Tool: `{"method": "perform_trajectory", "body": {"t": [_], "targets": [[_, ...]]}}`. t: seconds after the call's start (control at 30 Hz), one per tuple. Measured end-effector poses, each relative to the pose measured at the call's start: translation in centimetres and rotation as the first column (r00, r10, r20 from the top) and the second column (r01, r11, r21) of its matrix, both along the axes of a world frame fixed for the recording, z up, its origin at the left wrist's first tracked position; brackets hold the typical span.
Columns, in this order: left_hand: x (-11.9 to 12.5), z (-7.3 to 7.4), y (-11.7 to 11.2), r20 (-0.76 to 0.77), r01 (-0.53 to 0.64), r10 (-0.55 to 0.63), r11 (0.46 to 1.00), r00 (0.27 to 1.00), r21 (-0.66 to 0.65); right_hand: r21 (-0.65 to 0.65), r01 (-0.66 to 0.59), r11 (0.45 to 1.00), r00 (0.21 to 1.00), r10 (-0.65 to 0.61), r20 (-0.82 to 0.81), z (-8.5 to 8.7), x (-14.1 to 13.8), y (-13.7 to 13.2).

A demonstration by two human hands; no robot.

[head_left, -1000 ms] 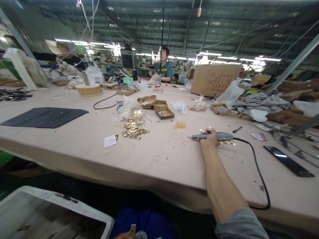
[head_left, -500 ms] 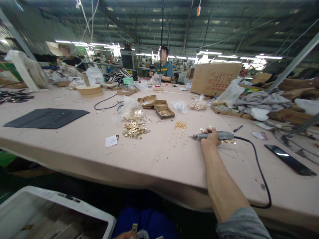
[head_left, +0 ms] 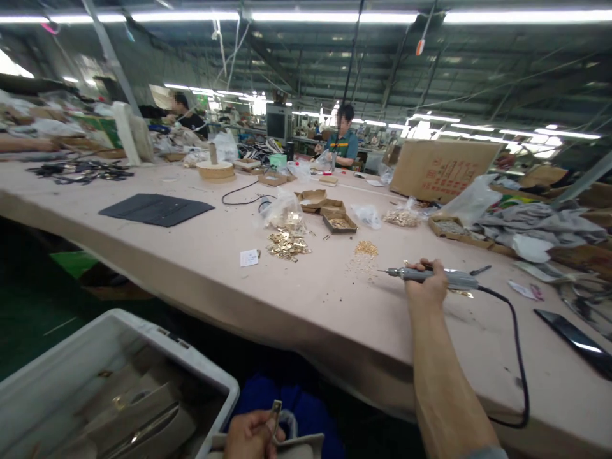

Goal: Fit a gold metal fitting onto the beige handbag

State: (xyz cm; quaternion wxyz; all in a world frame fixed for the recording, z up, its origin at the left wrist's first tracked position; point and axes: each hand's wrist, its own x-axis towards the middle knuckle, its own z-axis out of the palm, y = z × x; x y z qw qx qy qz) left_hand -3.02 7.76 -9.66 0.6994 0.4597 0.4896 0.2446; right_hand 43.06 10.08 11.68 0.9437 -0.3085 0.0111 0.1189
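Fingers of the right hand (head_left: 427, 288) are curled round a grey power tool (head_left: 433, 275), which lies almost flat just above the table (head_left: 201, 274), its thin tip pointing left. From the tool's right end a black cord (head_left: 517, 347) loops toward the near edge of the table. Down at the bottom of the view, below the table edge, the left hand (head_left: 249, 436) pinches a small brass clip (head_left: 275, 411) between thumb and fingers, held upright against a pale piece of material (head_left: 301, 444). Left of that hand stands a white bin (head_left: 210, 370) with beige pieces inside. Just left of the tool's tip lies a scatter of tiny gold screws (head_left: 366, 248), and farther left a heap of brass clips (head_left: 287, 245) beside a clear bag (head_left: 282, 210). A white card (head_left: 249, 257) lies near the heap. Small open cardboard boxes (head_left: 329, 207) sit beyond these. A black mat (head_left: 157, 209) lies on the left part of the table, a dark phone (head_left: 574, 335) at the near right. At the far right are a large carton (head_left: 442, 169) and grey cloth (head_left: 540, 223). On the far side a person in a green top (head_left: 345, 143) sits at the table; another person (head_left: 184, 115) is at the far left.
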Motion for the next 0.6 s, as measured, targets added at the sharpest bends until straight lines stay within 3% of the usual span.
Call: {"method": "perform_trajectory", "body": {"t": [0.13, 0.23, 0.43, 0.6], "targets": [[-0.4, 2.4, -2.0, 0.010, -0.016, 0.016, 1.000, 1.000, 0.014, 0.022, -0.112, 0.994, 0.993, 0.111, 0.028, 1.0, -6.7, -3.2], [-0.8, 4.0, -2.8, 0.027, 0.012, -0.012, 1.000, 1.000, 0.011, 0.006, -0.235, 0.972, 0.956, 0.230, 0.180, 0.4, -13.5, -5.5], [-1.4, 4.6, -3.5, -0.003, 0.019, -0.019, 0.999, 1.000, -0.045, -0.191, -0.341, 0.920, 0.901, 0.378, 0.211, -4.1, -28.0, -8.3], [-1.6, 5.2, -3.7, 0.013, -0.002, 0.003, 0.999, 1.000, -0.048, -0.364, -0.322, 0.874, 0.811, 0.453, 0.371, -7.5, -33.8, -7.9]]}}
